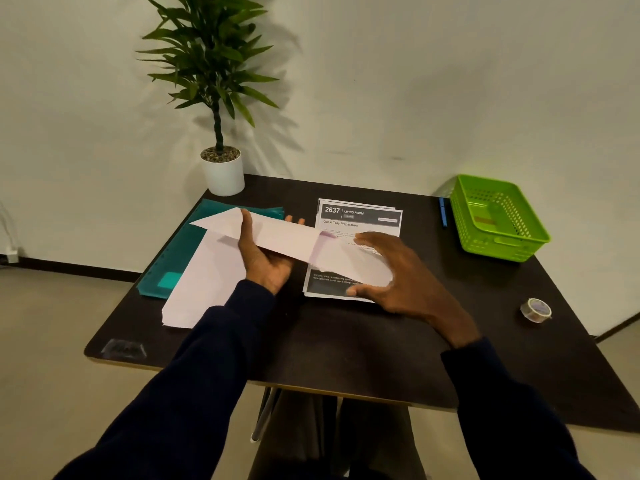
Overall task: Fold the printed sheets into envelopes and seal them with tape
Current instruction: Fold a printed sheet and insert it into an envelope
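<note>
A partly folded white sheet (287, 239) hangs above the dark table (346, 344), long and narrow with a pointed left end. My left hand (265, 259) grips it from below near its middle, thumb on top. My right hand (398, 271) holds its blurred right end, fingers spread over it. Beneath lies a stack of printed sheets (360, 216) headed "2637 Living Room". More white paper (204, 282) lies at the left, blank side up. A roll of clear tape (536, 309) stands near the right edge.
A teal plastic folder (180, 251) lies under the white paper at the left. A green perforated basket (498, 218) sits at the back right, a blue pen (443, 212) beside it. A potted plant (221, 171) stands at the back left corner against the wall.
</note>
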